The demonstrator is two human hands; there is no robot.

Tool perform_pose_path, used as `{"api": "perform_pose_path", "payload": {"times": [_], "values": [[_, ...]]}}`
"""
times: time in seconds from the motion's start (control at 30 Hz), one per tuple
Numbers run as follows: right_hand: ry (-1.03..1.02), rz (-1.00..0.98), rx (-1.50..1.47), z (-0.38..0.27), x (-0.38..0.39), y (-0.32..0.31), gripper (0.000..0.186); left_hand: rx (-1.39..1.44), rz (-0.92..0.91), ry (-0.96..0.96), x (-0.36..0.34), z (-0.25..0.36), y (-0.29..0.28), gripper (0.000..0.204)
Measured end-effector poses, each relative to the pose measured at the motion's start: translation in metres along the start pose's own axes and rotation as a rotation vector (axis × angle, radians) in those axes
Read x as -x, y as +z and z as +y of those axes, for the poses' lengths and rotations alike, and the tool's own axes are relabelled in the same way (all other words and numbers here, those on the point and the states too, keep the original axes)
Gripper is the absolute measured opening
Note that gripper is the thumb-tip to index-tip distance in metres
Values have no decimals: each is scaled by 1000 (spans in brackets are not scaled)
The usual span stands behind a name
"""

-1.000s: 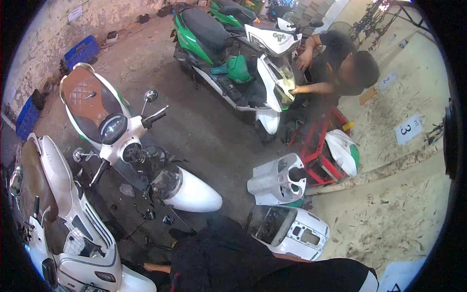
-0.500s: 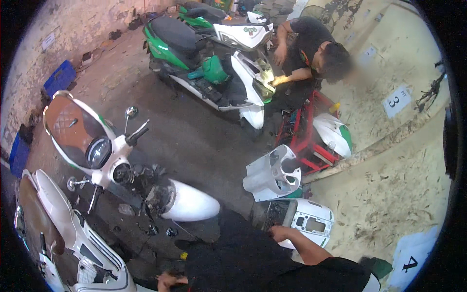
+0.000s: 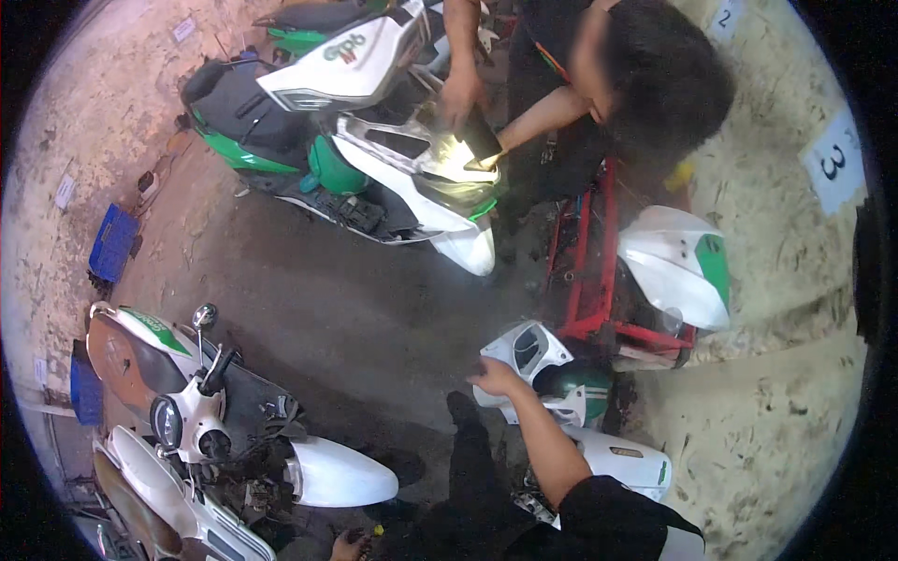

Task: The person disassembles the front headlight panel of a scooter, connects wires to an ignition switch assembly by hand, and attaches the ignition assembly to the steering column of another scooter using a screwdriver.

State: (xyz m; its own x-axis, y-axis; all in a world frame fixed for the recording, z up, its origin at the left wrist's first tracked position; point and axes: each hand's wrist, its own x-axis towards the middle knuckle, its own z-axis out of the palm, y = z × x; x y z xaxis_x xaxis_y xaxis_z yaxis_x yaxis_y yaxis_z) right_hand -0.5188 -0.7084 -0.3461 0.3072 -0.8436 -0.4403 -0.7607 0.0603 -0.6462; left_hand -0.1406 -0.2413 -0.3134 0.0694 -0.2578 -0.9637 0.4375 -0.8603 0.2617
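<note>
My right hand (image 3: 496, 378) reaches forward, its fingers closed at the left edge of a white scooter body panel (image 3: 500, 351) with cut-out openings. Against that panel sits a dark green rounded piece (image 3: 566, 379), partly covered. Closer to me, beneath my right forearm, lies another white panel (image 3: 627, 463) with a slot. My left hand (image 3: 351, 545) is low at the bottom edge, partly cut off, with its fingers apart and nothing visible in them. The nearest thing to it is the white front fender (image 3: 344, 472) of a partly stripped scooter (image 3: 201, 402).
A co-worker (image 3: 599, 84) leans over a white and green scooter (image 3: 412, 187), lighting its front. A red metal frame (image 3: 608, 252) and a white-green panel (image 3: 673, 262) stand by the right wall. Blue crates (image 3: 114, 243) line the left wall. Another pale scooter (image 3: 159, 486) stands lower left.
My view has shifted forward. My right hand has moved from the nearer white panel to the farther one. My left hand stays low by the bottom edge.
</note>
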Motion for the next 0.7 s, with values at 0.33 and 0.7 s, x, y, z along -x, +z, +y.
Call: {"api": "perform_pose_path", "payload": {"times": [0.33,0.7], "values": [[3,-12,-251,-16,-143,-78,63,-351,372,26,-15,42,21,38],[296,-2,-1184,27,-128,-53,20,-539,194,144,-59,171,170,47]]}}
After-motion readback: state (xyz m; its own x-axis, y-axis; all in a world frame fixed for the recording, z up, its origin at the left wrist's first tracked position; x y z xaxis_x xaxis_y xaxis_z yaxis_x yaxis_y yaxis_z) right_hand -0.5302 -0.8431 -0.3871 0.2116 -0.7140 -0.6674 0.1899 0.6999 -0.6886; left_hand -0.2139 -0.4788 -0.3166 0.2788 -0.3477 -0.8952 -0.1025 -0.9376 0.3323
